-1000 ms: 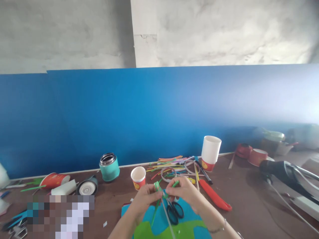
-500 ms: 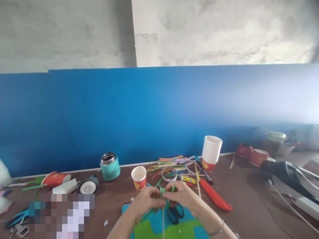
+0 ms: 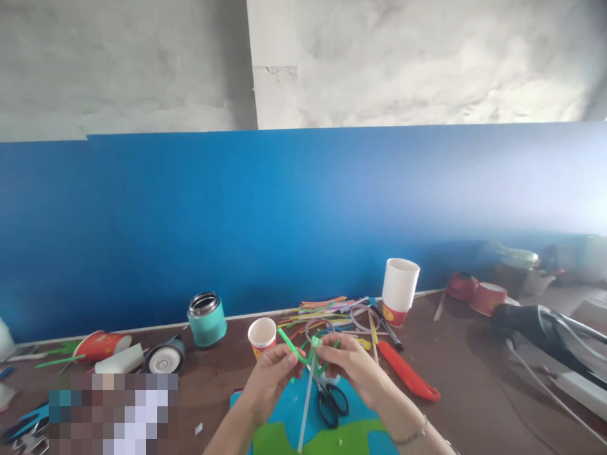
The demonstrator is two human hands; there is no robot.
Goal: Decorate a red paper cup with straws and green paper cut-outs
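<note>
My left hand (image 3: 271, 374) pinches a thin green strip (image 3: 287, 340), perhaps a drinking straw, whose free end sticks up to the left. My right hand (image 3: 355, 363) has its fingers closed around the other part of the green strip, where it bends into a loop. A pale, thin stick (image 3: 306, 407) hangs down from the green piece between my hands; how they are joined I cannot make out. Below lie black-handled scissors (image 3: 327, 414) on a blue and green sheet (image 3: 287, 439).
Behind my hands are a paper cup (image 3: 262, 332), a heap of coloured strips (image 3: 322, 309) and tape rolls (image 3: 365, 318). A red cutter-like tool (image 3: 410, 373) and stacked white cups (image 3: 401, 284) stand to the right, a teal jar (image 3: 207, 322) to the left. A blue panel (image 3: 237, 221) rises behind.
My hands have moved slightly apart. The green strip's left end now points up instead of down, and the pale stick leans more to the lower left.
</note>
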